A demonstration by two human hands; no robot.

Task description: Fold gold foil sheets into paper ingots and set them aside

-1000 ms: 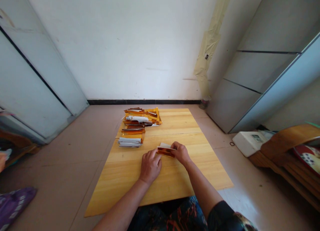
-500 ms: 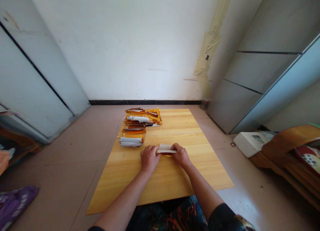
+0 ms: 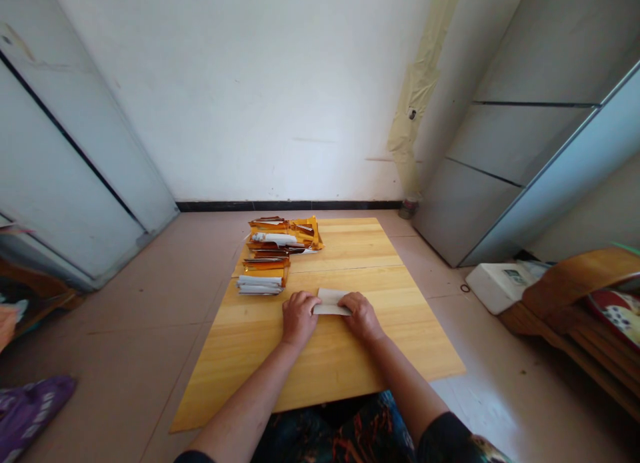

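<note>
A pale cream folded paper packet (image 3: 331,301) lies flat on the wooden board (image 3: 320,363), and its orange edge no longer shows. My left hand (image 3: 299,319) presses its left end, and my right hand (image 3: 361,317) grips its right end, with the fingers of both hands on top. Beyond my left hand, a short stack of white paper strips (image 3: 259,285) sits at the near end of a pile of orange and white foil-like packets (image 3: 280,244). Neither hand touches the pile.
The light wooden board lies on a beige tiled floor, with a black-skirted white wall behind it. Grey cabinet panels (image 3: 505,163) stand at right, beside a white device (image 3: 500,287) and a curved wooden seat (image 3: 565,293). Purple cloth (image 3: 30,409) lies at lower left.
The packet's orange side has gone from view, and a pale flap now covers it. My left hand has moved in onto the packet's left end, and both hands now press it flat.
</note>
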